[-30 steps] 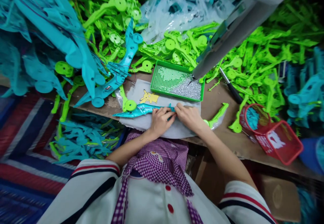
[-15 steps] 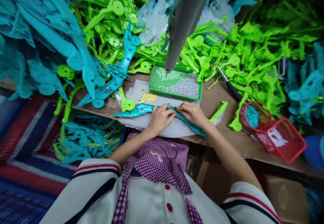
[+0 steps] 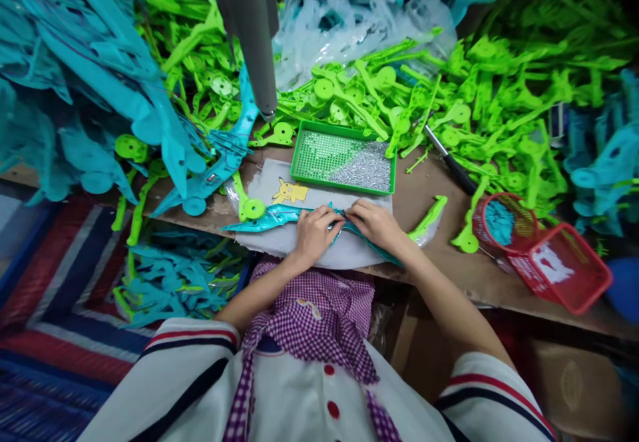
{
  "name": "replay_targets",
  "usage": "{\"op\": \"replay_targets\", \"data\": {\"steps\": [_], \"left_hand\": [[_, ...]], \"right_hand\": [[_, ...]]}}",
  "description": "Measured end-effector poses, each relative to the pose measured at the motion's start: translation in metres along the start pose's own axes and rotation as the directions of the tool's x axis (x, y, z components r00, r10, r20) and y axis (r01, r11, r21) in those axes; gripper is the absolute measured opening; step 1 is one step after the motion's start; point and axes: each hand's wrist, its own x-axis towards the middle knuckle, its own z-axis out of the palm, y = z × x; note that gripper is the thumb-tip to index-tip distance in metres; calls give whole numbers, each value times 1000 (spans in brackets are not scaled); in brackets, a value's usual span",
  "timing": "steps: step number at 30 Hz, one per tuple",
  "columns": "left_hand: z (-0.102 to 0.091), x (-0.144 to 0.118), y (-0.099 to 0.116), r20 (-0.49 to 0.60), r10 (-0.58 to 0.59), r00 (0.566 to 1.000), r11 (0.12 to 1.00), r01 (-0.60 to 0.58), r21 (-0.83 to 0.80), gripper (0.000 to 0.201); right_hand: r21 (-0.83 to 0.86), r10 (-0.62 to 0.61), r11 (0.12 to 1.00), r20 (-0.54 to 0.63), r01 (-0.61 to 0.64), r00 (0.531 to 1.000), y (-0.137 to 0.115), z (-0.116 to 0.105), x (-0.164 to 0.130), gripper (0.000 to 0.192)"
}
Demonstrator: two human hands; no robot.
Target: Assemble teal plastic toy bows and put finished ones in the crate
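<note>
A long teal plastic part [image 3: 272, 217] lies across a grey mat [image 3: 279, 239] at the near edge of the workbench. My left hand [image 3: 315, 232] presses on its middle, fingers curled over it. My right hand [image 3: 378, 223] grips the same part just to the right, fingertips almost meeting the left ones. The part's right end runs on under my right hand and wrist. Just behind the hands stands a green perforated tray [image 3: 343, 160] with small silver screws heaped in its right half.
A grey hanging tool [image 3: 252, 36] dangles over the bench at upper left. Heaps of green parts [image 3: 479, 102] and teal parts [image 3: 90, 89] ring the bench. A black-handled screwdriver [image 3: 452, 162] and red baskets [image 3: 549, 265] lie to the right. More teal parts [image 3: 170, 275] sit on the floor.
The grey hanging tool has swung from the upper right, over the tray, to the upper left. Both hands have stayed on the teal part, shifting it slightly.
</note>
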Motion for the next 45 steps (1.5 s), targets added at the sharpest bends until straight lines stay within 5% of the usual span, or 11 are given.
{"op": "replay_targets", "data": {"steps": [6,14,22,31,36,41,45], "left_hand": [[-9,17,8,157,-58,986,998,51,49,12],[-6,22,1,126,-77,989,997,76,9,16],[-9,27,2,174,-92,981,996,94,-7,13],[-7,24,0,152,-58,987,998,53,36,16],[-5,23,-1,138,-37,990,998,31,48,14],[-3,22,-3,140,-24,990,997,14,71,15],[-3,22,-4,149,-33,988,998,26,49,15]], "right_hand": [[-114,-40,992,123,55,992,1,-9,6,28],[159,134,978,28,-137,991,5,-3,4,14],[-91,23,995,-72,-30,997,-2,6,0,29],[-290,-209,930,89,226,974,9,-5,16,31],[-450,-116,886,16,110,993,-5,-4,12,31],[-533,-166,817,150,221,975,-19,-14,18,31],[-459,-100,879,87,129,991,-13,-7,15,30]]}}
